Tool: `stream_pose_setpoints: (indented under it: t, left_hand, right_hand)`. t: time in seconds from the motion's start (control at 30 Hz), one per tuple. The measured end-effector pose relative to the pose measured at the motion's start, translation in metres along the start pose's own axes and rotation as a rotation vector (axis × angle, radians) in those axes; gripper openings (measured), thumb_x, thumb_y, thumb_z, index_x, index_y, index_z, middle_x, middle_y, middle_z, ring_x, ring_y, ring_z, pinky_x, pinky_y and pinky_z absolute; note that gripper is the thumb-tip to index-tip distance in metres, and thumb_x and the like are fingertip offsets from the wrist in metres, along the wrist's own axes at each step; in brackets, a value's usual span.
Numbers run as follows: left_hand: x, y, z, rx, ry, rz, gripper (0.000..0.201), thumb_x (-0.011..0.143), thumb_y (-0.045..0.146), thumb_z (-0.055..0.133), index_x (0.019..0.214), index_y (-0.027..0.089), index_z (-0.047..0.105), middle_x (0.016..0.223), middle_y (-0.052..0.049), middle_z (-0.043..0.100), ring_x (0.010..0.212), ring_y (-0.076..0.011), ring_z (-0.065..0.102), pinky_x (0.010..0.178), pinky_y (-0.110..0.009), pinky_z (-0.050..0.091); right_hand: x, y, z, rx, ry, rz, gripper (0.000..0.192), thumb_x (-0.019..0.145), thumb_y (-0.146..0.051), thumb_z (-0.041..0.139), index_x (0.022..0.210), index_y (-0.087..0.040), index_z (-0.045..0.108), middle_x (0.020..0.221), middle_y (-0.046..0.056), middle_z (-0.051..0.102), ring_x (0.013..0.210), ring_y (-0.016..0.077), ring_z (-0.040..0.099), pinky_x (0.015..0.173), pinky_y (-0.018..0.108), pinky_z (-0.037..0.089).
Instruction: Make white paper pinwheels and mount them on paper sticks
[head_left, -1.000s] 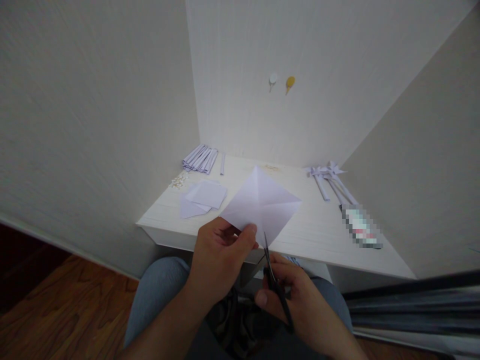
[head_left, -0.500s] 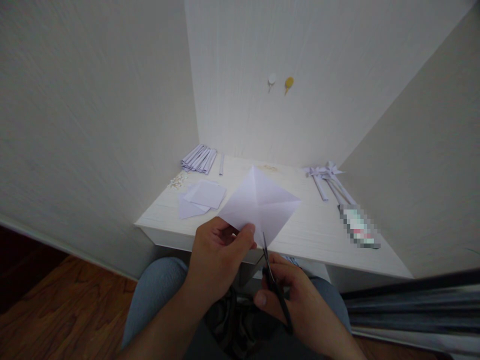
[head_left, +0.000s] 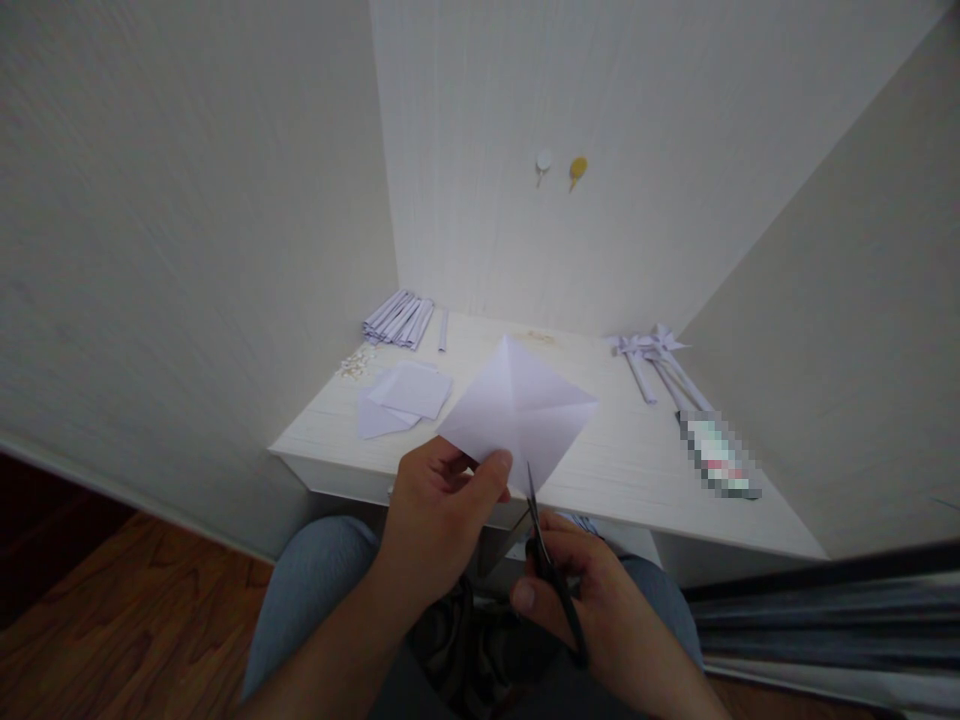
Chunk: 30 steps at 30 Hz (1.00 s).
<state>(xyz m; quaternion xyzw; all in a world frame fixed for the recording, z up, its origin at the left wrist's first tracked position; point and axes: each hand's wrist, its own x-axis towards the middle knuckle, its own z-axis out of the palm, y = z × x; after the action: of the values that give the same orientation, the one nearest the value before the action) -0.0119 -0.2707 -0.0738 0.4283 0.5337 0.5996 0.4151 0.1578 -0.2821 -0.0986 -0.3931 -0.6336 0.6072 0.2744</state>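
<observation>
Pinched between thumb and fingers of my left hand [head_left: 446, 510] is a square sheet of white paper [head_left: 525, 400], turned corner-up, with crossing fold creases. My right hand [head_left: 577, 575] is closed around the handles of black scissors [head_left: 551, 570]. Their blades point up at the paper's lower corner, one blade showing in front of it, close to my left fingertips. Whether the paper is cut there I cannot make out. Behind my left hand, several more square paper sheets [head_left: 411, 388] lie overlapping on the white desk [head_left: 600, 470].
Rolled paper tubes [head_left: 399, 318] lie at the back left, one tube [head_left: 443, 330] apart. Small white bits [head_left: 355, 362] sit near the left wall. Paper pinwheel-like shapes on sticks [head_left: 656, 345] rest at the right, beside a blurred-out object [head_left: 716, 455]. Two hooks [head_left: 577, 168] are on the back wall.
Very little differs. The paper and both hands have shifted only slightly; the scissors stay at the paper's lower corner.
</observation>
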Motion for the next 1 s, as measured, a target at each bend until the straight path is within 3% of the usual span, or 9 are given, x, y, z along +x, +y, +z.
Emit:
stream_pose_setpoints:
  t: [0.17, 0.47, 0.83, 1.0]
  left_hand:
    - [0.002, -0.003, 0.0, 0.009, -0.069, 0.006, 0.023, 0.081, 0.029, 0.068, 0.061, 0.017, 0.066, 0.052, 0.003, 0.064, 0.05, -0.0111, 0.058, 0.05, -0.02, 0.045]
    - [0.002, -0.008, 0.0, 0.015, -0.072, -0.007, 0.025, 0.082, 0.033, 0.067, 0.062, 0.017, 0.066, 0.053, 0.002, 0.063, 0.052, -0.0121, 0.057, 0.051, -0.021, 0.044]
    - [0.003, -0.015, 0.0, -0.022, -0.08, 0.004, 0.025, 0.083, 0.033, 0.068, 0.064, 0.017, 0.066, 0.054, 0.002, 0.063, 0.053, -0.0122, 0.057, 0.053, -0.022, 0.044]
    - [0.002, -0.015, 0.0, -0.028, -0.073, 0.012, 0.025, 0.082, 0.034, 0.069, 0.063, 0.017, 0.065, 0.053, 0.001, 0.063, 0.052, -0.0124, 0.057, 0.052, -0.022, 0.044]
  right_hand:
    - [0.0, 0.006, -0.001, 0.02, -0.007, 0.028, 0.037, 0.081, -0.052, 0.078, 0.082, -0.015, 0.073, 0.091, 0.005, 0.063, 0.081, 0.0195, 0.055, 0.069, 0.028, 0.044]
    - [0.002, 0.008, 0.0, 0.074, -0.026, 0.107, 0.032, 0.078, -0.045, 0.078, 0.077, -0.015, 0.067, 0.077, 0.001, 0.057, 0.07, 0.0158, 0.046, 0.065, 0.028, 0.038]
    - [0.001, 0.014, -0.003, -0.035, 0.034, 0.092, 0.029, 0.08, -0.04, 0.076, 0.07, -0.016, 0.064, 0.069, -0.002, 0.049, 0.065, 0.0135, 0.04, 0.058, 0.026, 0.031]
    - [0.002, 0.015, -0.002, 0.041, -0.008, 0.064, 0.027, 0.081, -0.04, 0.077, 0.077, -0.015, 0.069, 0.074, 0.0, 0.056, 0.069, 0.0147, 0.044, 0.061, 0.027, 0.035]
